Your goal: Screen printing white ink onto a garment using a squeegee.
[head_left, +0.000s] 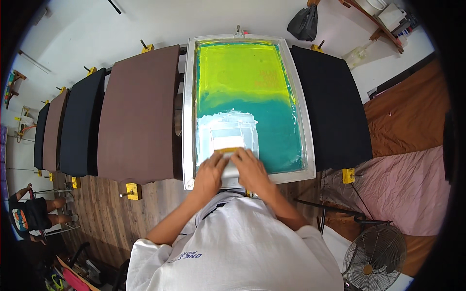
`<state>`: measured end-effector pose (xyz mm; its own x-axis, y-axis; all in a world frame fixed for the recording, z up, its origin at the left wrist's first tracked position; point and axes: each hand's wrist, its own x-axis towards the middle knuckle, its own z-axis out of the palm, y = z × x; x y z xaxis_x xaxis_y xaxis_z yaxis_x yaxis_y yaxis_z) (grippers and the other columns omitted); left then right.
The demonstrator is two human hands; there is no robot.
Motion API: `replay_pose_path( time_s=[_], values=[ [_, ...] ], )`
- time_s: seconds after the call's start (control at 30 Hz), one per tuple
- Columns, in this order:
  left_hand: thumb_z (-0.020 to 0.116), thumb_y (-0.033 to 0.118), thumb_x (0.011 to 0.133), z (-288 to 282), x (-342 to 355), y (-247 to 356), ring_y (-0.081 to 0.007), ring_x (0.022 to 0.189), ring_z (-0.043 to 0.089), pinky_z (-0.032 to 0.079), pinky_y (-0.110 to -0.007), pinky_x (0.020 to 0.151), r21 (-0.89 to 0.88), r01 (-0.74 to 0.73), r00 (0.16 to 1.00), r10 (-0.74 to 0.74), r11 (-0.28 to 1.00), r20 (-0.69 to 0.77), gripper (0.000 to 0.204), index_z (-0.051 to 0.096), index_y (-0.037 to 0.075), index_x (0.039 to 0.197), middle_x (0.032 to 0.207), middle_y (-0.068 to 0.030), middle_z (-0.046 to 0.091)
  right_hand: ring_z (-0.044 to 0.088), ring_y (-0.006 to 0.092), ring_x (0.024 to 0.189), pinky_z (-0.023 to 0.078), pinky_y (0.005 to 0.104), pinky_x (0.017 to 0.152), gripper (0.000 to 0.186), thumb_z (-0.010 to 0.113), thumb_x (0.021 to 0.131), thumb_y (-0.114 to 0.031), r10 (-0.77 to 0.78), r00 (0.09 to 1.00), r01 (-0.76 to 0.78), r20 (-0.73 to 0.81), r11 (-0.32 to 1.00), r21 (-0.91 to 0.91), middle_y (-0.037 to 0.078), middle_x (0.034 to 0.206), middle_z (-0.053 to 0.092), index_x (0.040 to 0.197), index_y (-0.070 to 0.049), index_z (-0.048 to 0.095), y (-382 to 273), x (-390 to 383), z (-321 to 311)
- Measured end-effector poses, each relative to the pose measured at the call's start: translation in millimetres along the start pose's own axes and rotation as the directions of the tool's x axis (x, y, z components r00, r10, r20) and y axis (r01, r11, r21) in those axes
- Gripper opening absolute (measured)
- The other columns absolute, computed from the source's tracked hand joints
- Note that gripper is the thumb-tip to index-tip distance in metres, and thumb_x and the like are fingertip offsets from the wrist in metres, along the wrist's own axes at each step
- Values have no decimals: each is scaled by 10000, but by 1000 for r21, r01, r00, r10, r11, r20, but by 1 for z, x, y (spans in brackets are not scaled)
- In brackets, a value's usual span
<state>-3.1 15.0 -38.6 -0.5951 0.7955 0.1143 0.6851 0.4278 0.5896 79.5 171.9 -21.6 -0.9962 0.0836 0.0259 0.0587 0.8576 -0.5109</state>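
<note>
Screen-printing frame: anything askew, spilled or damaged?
Nothing obviously spilled or damaged on the screen-printing frame. Only the white ink patch looks untidy: ragged along its far edge and off-center, toward the frame's left.

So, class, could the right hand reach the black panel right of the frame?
Probably yes: the right hand would first have to leave the squeegee, but only the flat frame lies between it and the black panel.

Left hand [210,171] and right hand [249,169] are positioned side by side, backs facing upward, with the fingers near each other. Fingers of both hands are curled in a grip. Left forearm [175,217] and right forearm [285,207] extend behind the hands, diverging toward the elbows.
</note>
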Motion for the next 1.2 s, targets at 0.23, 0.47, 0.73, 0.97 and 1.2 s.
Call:
replay_pose_path(
  time_s=[0.23,0.47,0.73,0.97,1.2],
  values=[
    [610,-118,591,-38,41,5,-417,853,661,524,-444,847,-70,-18,990,28,997,141,499,687,-10,1072,947,-240,692,591,380,968,523,474,822,337,588,697,64,57,991,-57,123,998,-5,164,960,617,1018,-29,631,1,27,-34],
    [586,-94,705,-14,48,-23,-288,1146,602,394,-546,1050,107,-26,992,13,994,124,517,627,77,1190,1169,-109,653,542,383,1048,534,466,812,362,634,729,42,30,997,-28,67,999,-33,167,1081,558,1078,-31,574,21,49,-14],
    [663,-36,646,-37,15,17,-296,1043,668,397,-528,1067,59,25,940,-44,998,337,573,636,65,1210,1085,-137,707,587,350,976,507,459,835,391,629,663,40,76,983,-80,169,997,15,127,996,606,1040,-61,630,-6,-1,-26],
    [650,-22,663,-42,105,-28,-345,859,688,500,-494,900,172,16,981,-49,985,189,413,705,72,1061,874,-171,711,635,393,979,528,521,778,333,644,694,18,87,990,-79,114,994,-79,174,994,659,1015,-68,653,30,98,-41],
    [644,-56,637,-21,70,-28,-371,799,669,529,-458,767,73,-84,995,80,994,55,414,672,32,1041,920,-180,690,593,376,987,531,464,817,354,655,639,60,117,993,-117,23,993,0,166,1007,628,987,-7,641,24,65,-14]
  ],
)
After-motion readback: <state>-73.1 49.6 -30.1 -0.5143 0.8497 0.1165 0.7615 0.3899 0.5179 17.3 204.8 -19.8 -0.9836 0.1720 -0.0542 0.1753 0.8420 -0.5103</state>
